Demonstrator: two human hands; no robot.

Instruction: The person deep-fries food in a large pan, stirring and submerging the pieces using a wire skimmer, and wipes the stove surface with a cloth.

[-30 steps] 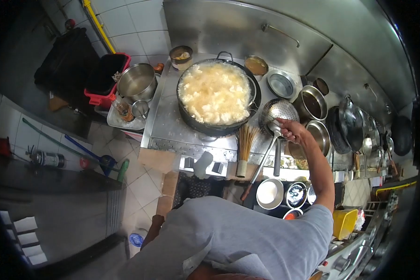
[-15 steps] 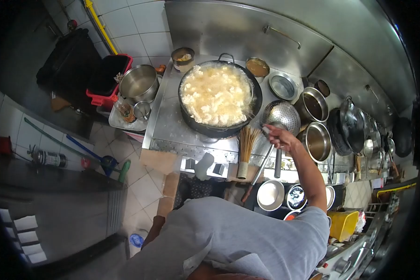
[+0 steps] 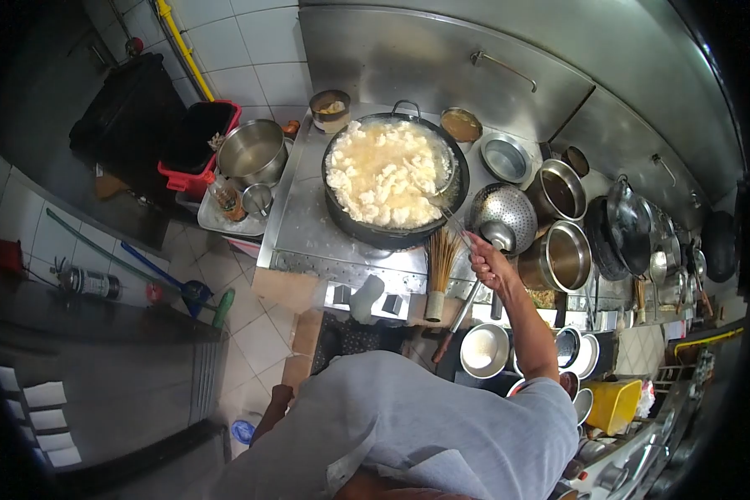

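Observation:
My right hand (image 3: pixel 492 265) is closed around the thin handle of a metal utensil (image 3: pixel 456 220), whose far end reaches over the wok's right rim. Its head is hard to make out in the bubbling liquid. Pale, lumpy pieces of food (image 3: pixel 387 183) fill most of the large black wok (image 3: pixel 375 237). Just below the hand lies a long rod with a wooden grip (image 3: pixel 447 343), beside a bamboo brush (image 3: pixel 438 279). A perforated strainer (image 3: pixel 512 208) and a ladle (image 3: pixel 498 233) rest to the hand's right. Part of my left arm (image 3: pixel 272 412) shows by my side; its hand is hidden.
Two steel pots (image 3: pixel 568 254) (image 3: pixel 558 190) and a metal bowl (image 3: pixel 507 158) stand right of the wok. Several bowls, including a white one (image 3: pixel 484 350), sit near the counter front. A steel pot (image 3: pixel 252 152) and a bottle (image 3: pixel 225 198) are on the left.
My right hand has moved slightly down and closed around the utensil's handle, which now slants from the wok to my fingers. The food in the wok has shifted a little.

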